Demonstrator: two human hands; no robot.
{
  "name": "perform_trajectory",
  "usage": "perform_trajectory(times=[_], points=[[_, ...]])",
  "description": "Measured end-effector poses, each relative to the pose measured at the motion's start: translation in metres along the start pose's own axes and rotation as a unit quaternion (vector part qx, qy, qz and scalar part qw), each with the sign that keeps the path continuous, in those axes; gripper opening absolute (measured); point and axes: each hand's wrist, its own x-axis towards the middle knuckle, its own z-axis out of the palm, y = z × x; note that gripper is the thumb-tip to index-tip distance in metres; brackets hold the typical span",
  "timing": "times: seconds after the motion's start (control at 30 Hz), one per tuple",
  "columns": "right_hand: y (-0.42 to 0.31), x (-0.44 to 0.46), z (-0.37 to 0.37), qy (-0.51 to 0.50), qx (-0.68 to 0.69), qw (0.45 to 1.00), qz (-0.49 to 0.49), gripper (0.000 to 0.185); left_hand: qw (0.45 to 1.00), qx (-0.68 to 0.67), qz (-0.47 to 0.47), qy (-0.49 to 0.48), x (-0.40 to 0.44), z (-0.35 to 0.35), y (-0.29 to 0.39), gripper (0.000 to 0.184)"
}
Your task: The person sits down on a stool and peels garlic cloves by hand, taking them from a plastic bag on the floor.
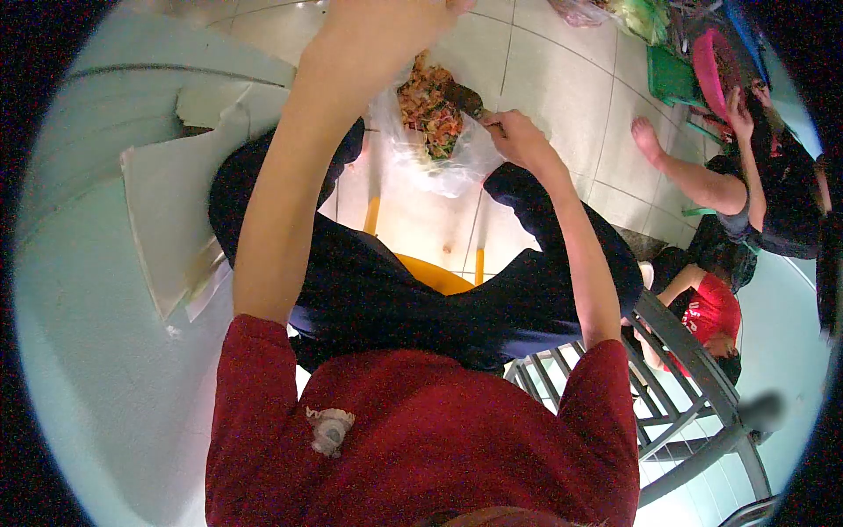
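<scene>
On the floor between my knees lies a clear plastic bag, spread open beneath a heap of chopped orange, red and green food. My right hand is closed around the handle of a utensil with a dark, broad end. That end rests at the right side of the heap; whether it is a spoon or a blade I cannot make out. My left hand reaches across beyond the bag at the top edge. Most of its fingers are cut off by the frame, so its grip is hidden.
I sit on a yellow stool. A wall is close at left. At right, one person handles a pink basin near a green stool; another in red is by a metal railing. Bagged greens lie at the top.
</scene>
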Motion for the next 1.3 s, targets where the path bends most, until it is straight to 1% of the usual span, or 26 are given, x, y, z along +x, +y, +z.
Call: perform_trajectory(times=[0.03, 0.07, 0.13, 0.2, 0.23, 0.3, 0.33, 0.4, 0.43, 0.5, 0.53, 0.57, 0.6, 0.63, 0.7, 0.73, 0.77, 0.8, 0.83, 0.9, 0.93, 1.0, 1.03, 1.1, 1.23, 1.3], points=[[0.003, 0.002, 0.009, -0.001, -0.001, 1.000, 0.000, 0.032, 1.000, 0.001, 0.007, 0.014, -0.005, -0.006, 0.005, 0.035], [0.002, 0.004, 0.019, -0.041, -0.027, 0.998, 0.049, 0.031, 1.000, 0.002, 0.016, 0.027, -0.007, -0.010, 0.008, 0.035], [-0.002, 0.002, 0.027, -0.080, -0.053, 0.990, 0.101, 0.029, 0.999, -0.003, 0.020, 0.025, -0.007, -0.010, 0.007, 0.036], [-0.011, -0.007, 0.023, -0.080, -0.112, 0.990, -0.014, 0.020, 0.999, -0.007, 0.024, 0.025, -0.005, -0.008, 0.003, 0.036], [-0.009, -0.009, 0.023, -0.079, -0.114, 0.990, -0.013, 0.020, 1.000, 0.001, 0.020, 0.015, -0.002, -0.006, 0.001, 0.036], [-0.004, -0.012, 0.025, -0.058, -0.120, 0.990, -0.044, 0.027, 1.000, 0.008, 0.017, 0.006, -0.001, -0.001, -0.001, 0.036], [0.000, -0.012, 0.027, -0.057, -0.120, 0.990, -0.043, 0.027, 1.000, 0.002, 0.025, 0.014, -0.005, -0.006, 0.003, 0.036], [0.009, -0.006, 0.028, -0.095, -0.018, 0.994, -0.055, 0.023, 0.999, -0.005, 0.034, 0.022, -0.006, -0.007, 0.004, 0.036], [0.012, -0.003, 0.028, -0.094, -0.018, 0.994, -0.055, 0.023, 0.999, -0.006, 0.030, 0.017, -0.005, -0.004, 0.002, 0.035], [0.016, 0.001, 0.030, -0.137, -0.068, 0.988, -0.001, 0.041, 1.000, -0.007, 0.026, 0.011, -0.003, -0.001, -0.001, 0.035], [0.006, -0.003, 0.022, -0.138, -0.068, 0.988, -0.001, 0.041, 1.000, -0.006, 0.020, 0.010, -0.002, 0.000, -0.002, 0.035], [-0.013, -0.009, 0.007, -0.110, -0.098, 0.988, 0.044, 0.038, 1.000, -0.004, 0.015, 0.008, 0.000, 0.002, -0.004, 0.035], [-0.024, -0.013, -0.001, -0.081, -0.129, 0.984, 0.088, 0.035, 1.000, -0.004, 0.014, 0.007, 0.016, 0.019, -0.023, 0.035], [-0.014, -0.011, 0.006, -0.085, -0.127, 0.984, 0.088, 0.035, 0.998, -0.040, 0.000, -0.049, 0.041, 0.047, -0.056, 0.035], [0.016, -0.006, 0.026, 0.038, -0.136, 0.988, 0.056, 0.035, 0.991, -0.077, -0.019, -0.108, 0.034, 0.048, -0.056, 0.035], [0.015, -0.007, 0.028, 0.035, -0.135, 0.989, 0.056, 0.035, 0.999, -0.038, 0.011, -0.017, 0.004, 0.017, -0.020, 0.034], [0.011, -0.008, 0.027, 0.037, -0.127, 0.988, 0.077, 0.037, 0.996, 0.002, 0.042, 0.075, -0.011, -0.001, 0.001, 0.034], [0.006, -0.009, 0.024, 0.039, -0.119, 0.987, 0.099, 0.038, 0.997, 0.003, 0.041, 0.073, -0.011, -0.002, 0.002, 0.034], [-0.002, -0.012, 0.019, 0.038, -0.118, 0.987, 0.098, 0.038, 0.997, -0.002, 0.039, 0.059, -0.010, -0.003, 0.002, 0.034], [-0.020, -0.021, 0.008, 0.019, -0.097, 0.993, 0.064, 0.045, 0.998, -0.006, 0.036, 0.045, -0.007, -0.004, 0.002, 0.034], [-0.011, -0.017, 0.016, 0.019, -0.097, 0.993, 0.062, 0.045, 0.999, -0.010, 0.033, 0.034, -0.005, -0.006, 0.002, 0.034], [0.014, -0.008, 0.046, 0.032, -0.025, 0.998, -0.046, 0.044, 0.999, -0.013, 0.030, 0.022, -0.005, -0.006, 0.003, 0.034], [0.016, -0.008, 0.057, 0.032, -0.025, 0.998, -0.047, 0.044, 0.999, -0.014, 0.029, 0.023, -0.007, -0.007, 0.004, 0.034], [0.010, -0.005, 0.073, 0.083, -0.036, 0.992, -0.085, 0.050, 0.999, -0.016, 0.028, 0.025, -0.008, -0.008, 0.006, 0.034], [-0.001, -0.013, 0.072, 0.093, -0.023, 0.992, -0.080, 0.058, 0.999, -0.016, 0.031, 0.026, -0.007, -0.006, 0.004, 0.034], [0.002, -0.010, 0.075, 0.081, -0.013, 0.996, -0.035, 0.065, 0.999, -0.016, 0.031, 0.032, -0.009, -0.004, 0.003, 0.033]])
